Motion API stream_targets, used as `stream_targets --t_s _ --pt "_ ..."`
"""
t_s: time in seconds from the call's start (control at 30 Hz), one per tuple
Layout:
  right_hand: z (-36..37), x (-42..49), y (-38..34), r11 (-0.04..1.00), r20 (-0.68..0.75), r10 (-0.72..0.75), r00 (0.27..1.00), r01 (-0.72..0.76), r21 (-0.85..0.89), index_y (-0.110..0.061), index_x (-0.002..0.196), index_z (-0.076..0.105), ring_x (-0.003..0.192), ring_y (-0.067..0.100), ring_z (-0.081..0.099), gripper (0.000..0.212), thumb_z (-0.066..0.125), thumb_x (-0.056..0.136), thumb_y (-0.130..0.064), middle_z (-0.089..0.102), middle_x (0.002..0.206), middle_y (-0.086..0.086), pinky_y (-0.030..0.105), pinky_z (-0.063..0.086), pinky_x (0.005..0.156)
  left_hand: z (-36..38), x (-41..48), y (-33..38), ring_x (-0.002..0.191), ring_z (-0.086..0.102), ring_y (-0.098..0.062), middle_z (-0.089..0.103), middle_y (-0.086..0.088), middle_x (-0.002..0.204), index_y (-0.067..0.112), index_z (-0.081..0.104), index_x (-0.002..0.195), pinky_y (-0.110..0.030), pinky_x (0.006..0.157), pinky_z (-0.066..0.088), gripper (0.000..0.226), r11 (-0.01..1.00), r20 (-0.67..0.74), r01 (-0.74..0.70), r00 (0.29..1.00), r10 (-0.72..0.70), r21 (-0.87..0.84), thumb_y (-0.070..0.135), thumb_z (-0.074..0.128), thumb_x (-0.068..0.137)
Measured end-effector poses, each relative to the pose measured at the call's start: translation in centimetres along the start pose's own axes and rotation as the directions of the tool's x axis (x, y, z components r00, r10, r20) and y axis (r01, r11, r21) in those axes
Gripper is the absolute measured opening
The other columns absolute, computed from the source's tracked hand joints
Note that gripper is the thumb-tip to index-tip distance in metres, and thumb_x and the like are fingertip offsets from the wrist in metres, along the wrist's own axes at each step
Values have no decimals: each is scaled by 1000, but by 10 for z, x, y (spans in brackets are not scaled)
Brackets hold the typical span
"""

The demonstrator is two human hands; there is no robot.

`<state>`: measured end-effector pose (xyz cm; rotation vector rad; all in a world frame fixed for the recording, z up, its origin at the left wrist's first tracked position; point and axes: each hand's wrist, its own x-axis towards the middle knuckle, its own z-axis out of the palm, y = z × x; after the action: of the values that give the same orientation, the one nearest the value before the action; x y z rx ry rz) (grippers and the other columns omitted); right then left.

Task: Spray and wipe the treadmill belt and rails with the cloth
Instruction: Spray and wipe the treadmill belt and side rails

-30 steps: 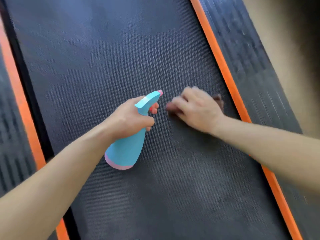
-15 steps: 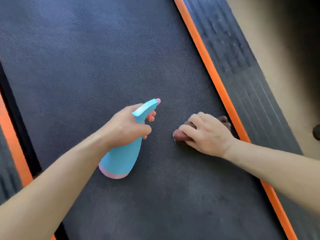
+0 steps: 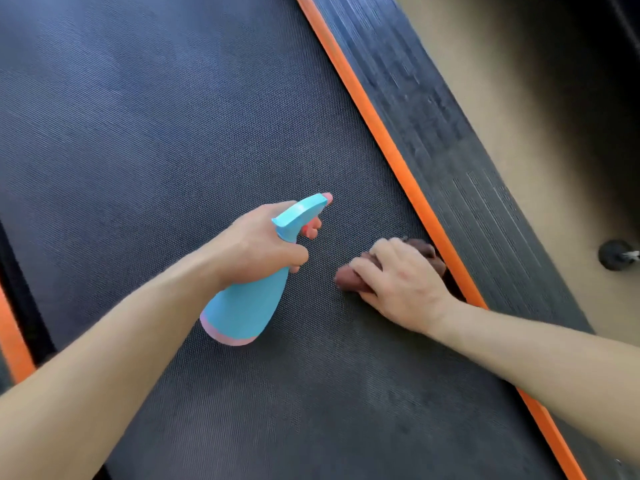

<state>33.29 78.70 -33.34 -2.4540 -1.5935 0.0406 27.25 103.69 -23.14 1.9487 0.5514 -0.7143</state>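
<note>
1. Left hand (image 3: 256, 242) grasps the light-blue plastic spray bottle (image 3: 246, 306).
2. Right hand (image 3: 398, 282) clutches the bunched brown cloth (image 3: 349, 281), pressing it on the dark textured treadmill belt (image 3: 173, 133) beside the orange edge strip (image 3: 381, 140).
3. Firm, overlapping strokes reaching that strip should clean best.

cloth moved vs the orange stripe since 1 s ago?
Yes: the cloth under the right hand slid right across the belt, closing its gap to the orange stripe.
</note>
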Motion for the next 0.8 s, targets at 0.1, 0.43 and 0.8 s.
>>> stream_targets --t_s 0.1,0.43,0.8 --pt "3 16 12 999 -7 -42 999 42 0 -9 105 65 78 30 49 27 61 94 -34 53 92 15 47 47 69 0 -1 -6 83 64 -3 71 23 109 44 69 100 -22 71 52 41 1000 -6 -13 1000 13 -20 11 72 77" --pt "6 112 18 949 -129 312 941 -315 -5 -8 103 62 81 35 53 36 54 94 -41 54 94 17 47 47 70 -7 -14 -24 89 67 -13 72 16 106 37 69 103 -33 79 54 38 1000 -48 5 999 -6 -25 17 72 72" --pt "-17 -25 -34 942 207 335 919 -324 -86 -13 111 61 82 30 50 33 64 94 -41 53 100 14 46 48 75 -1 -17 15 102 68 -16 71 25 107 28 69 112 -41 91 55 43 999 135 -51 990 49 10 14 69 71"
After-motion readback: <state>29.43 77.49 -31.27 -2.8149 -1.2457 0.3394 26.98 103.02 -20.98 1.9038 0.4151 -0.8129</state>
